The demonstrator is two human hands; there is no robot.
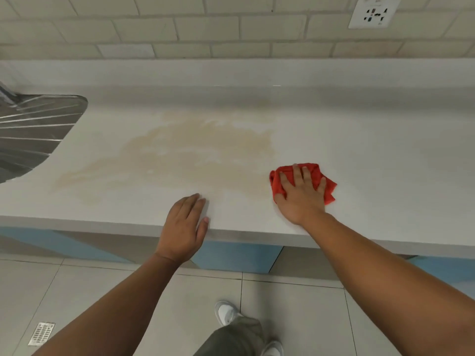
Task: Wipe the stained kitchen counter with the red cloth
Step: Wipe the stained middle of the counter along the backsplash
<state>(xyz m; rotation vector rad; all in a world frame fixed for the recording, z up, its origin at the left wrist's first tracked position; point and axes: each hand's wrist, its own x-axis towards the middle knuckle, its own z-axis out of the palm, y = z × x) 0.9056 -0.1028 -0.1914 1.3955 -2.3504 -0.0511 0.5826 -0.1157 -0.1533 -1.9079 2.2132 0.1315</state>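
The red cloth [330,188] lies bunched on the pale tabletop [372,155] directly under the right hand [302,194], which presses down on it flat, fingers straight and spread, so that only crumpled red edges show past the fingertips and on either side of the palm. Just to the left of that hand, and reaching away from it towards the back wall, a broad yellowish-brown stain [200,150] spreads over the surface; its near right edge comes up close beside the cloth, though I cannot tell whether the two touch. The left hand [183,224] rests near the front edge of the tabletop, below the stain and well apart from the cloth, with fingers straight and held together, holding nothing, the thumb lying along the lip. Far out to the left of the left hand, a ribbed steel drainboard [33,129] is set into the tabletop. Beyond both hands the wall is covered in pale brick-pattern tiles [205,29], and a white wall socket [374,12] sits high up, above and to the right of the right hand. Beneath the tabletop edge, blue cabinet fronts [231,255] show between the forearms. Lower still are the grey floor tiles [295,304], a white shoe [226,312], a grey trouser leg [231,337], and a small metal floor drain [41,333] under the left forearm.
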